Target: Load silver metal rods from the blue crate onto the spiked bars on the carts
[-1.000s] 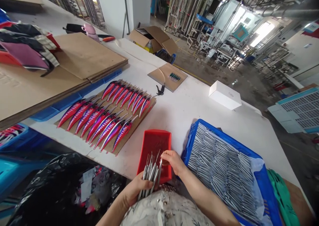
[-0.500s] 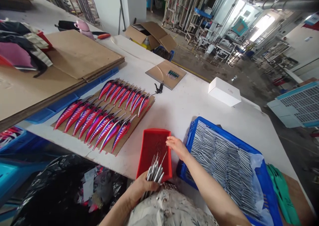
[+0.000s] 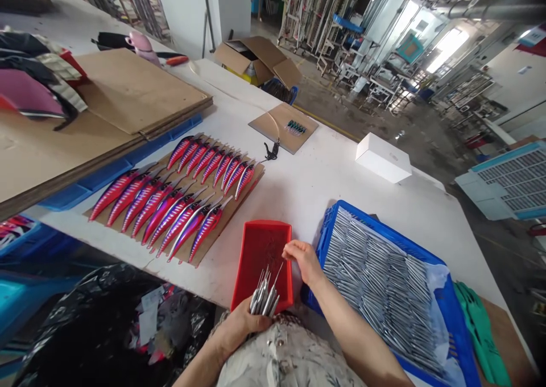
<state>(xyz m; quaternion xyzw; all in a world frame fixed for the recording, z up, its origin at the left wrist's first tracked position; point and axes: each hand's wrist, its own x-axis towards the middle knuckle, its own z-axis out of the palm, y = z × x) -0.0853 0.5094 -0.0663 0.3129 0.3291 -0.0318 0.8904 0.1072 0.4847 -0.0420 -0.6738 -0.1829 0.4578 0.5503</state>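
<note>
My left hand (image 3: 246, 321) is wrapped round a bunch of slim silver metal rods with thin wire tips (image 3: 264, 300), at the near end of a red bin (image 3: 239, 273). The tips point up and away from me over the bin. My right hand (image 3: 302, 259) is closed in a pinch at the bin's right rim, close to the tip of one rod that stands out from the bunch. Whatever its fingertips hold is too small to make out. Fine dark bits lie on the bin's floor. Right of it, a blue crate (image 3: 386, 229) holds rows of similar silver rods (image 3: 367, 273).
Red-and-purple fishing lures (image 3: 170, 205) lie in two rows on cardboard to the left. Beyond are a black clip (image 3: 272, 150), small green items on a board (image 3: 277, 122) and a white box (image 3: 384, 158). Green gloves (image 3: 480, 330) lie right; a black bag (image 3: 85, 330) hangs below left.
My right hand has drawn its fingers in from a looser reach and dropped slightly at the bin's rim. My left hand keeps its hold on the bunch, nearly still.
</note>
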